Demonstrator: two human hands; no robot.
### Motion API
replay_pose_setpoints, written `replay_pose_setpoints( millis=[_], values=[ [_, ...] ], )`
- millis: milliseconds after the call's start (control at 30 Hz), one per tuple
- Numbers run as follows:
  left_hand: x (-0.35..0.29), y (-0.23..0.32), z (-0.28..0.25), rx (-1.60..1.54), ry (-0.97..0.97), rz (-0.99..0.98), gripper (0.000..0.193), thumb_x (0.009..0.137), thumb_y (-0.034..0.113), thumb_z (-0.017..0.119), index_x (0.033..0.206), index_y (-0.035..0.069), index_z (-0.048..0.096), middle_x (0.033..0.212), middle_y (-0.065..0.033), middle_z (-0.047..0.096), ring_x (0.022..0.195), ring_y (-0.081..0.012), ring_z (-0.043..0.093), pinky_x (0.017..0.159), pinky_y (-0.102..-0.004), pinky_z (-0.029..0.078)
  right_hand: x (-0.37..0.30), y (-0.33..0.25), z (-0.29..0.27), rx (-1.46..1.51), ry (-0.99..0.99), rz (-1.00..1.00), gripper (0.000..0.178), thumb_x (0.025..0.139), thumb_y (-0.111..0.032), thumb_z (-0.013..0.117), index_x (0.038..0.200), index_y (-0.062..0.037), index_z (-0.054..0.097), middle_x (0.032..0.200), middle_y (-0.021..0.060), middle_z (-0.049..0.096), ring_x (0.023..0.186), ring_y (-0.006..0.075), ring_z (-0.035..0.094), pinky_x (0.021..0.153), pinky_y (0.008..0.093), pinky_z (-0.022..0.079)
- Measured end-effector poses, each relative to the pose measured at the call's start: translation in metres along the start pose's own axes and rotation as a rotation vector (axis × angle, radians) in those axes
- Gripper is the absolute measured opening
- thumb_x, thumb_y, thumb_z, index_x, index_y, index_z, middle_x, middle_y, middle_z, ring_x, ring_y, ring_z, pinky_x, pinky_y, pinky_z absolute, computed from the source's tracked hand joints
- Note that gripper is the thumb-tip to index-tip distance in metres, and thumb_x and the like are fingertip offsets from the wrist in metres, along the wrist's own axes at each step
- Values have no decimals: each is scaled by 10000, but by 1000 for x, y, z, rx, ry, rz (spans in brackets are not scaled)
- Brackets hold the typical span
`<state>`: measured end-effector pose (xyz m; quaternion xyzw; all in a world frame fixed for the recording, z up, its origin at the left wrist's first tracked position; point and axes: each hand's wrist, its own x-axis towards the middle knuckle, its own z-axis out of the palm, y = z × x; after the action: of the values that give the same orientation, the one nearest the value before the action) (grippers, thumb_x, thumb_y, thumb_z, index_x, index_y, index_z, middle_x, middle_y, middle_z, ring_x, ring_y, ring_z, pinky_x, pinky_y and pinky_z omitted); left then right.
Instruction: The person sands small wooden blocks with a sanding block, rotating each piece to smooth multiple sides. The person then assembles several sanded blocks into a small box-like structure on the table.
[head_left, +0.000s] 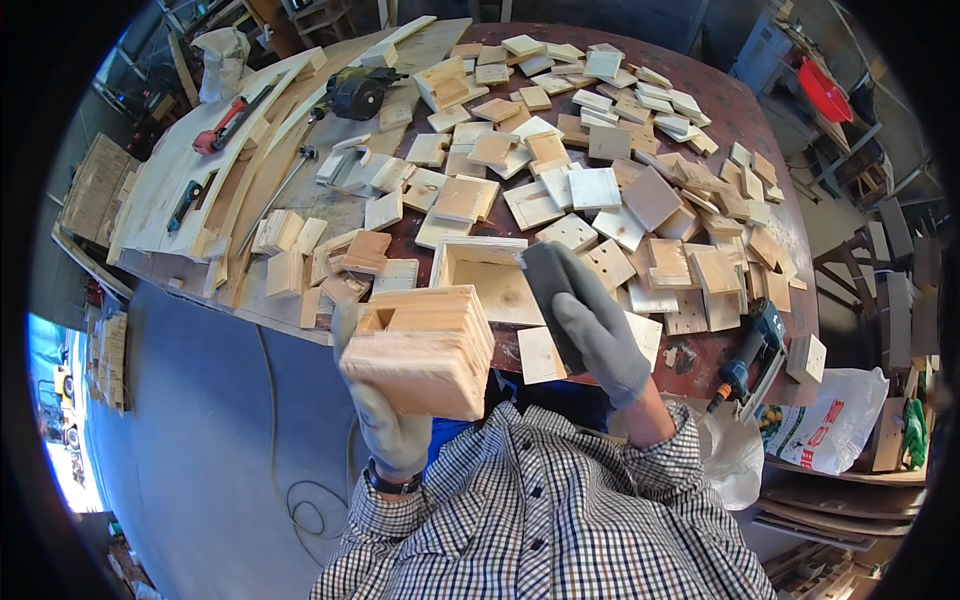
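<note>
My left hand (392, 430), in a grey glove, holds up a small pale wooden box (420, 348) close to my chest, its notched end facing away. My right hand (597, 325), also gloved in grey, grips a dark sanding block (548, 285) just to the right of the box. Behind both hands an open, shallow wooden box frame (480, 275) lies on the dark red round table (740, 110).
Several square wooden pieces (590, 185) cover the table. Long planks (200, 170), a red-handled tool (225, 122) and a dark power tool (357, 90) lie at the left. A blue drill (750, 350) sits at the table's right edge, beside a white bag (825, 420).
</note>
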<state>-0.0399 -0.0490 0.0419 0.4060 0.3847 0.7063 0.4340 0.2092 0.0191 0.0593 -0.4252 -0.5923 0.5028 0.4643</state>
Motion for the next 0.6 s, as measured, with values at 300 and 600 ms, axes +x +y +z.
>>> replay_pose_setpoints(
  millis=[300, 600],
  values=[
    [5, -30, 14, 66, -55, -201, 618, 1096, 314, 565, 1620, 50, 369, 1563, -149, 515, 1388, -242, 580, 1151, -378, 495, -23, -26, 45, 459, 24, 59, 699, 1124, -298, 531, 1680, 48, 288, 1602, 175, 481, 1459, 215, 461, 1235, 335, 332],
    [13, -30, 19, 199, -321, 315, 1081, 972, 649, 718, 1678, -20, 248, 1647, -185, 449, 1493, -310, 494, 1234, -447, 406, -19, -22, 45, 452, -33, 142, 667, 1115, -302, 549, 1657, 31, 349, 1590, 185, 470, 1455, 244, 466, 1222, 364, 353]
  ],
)
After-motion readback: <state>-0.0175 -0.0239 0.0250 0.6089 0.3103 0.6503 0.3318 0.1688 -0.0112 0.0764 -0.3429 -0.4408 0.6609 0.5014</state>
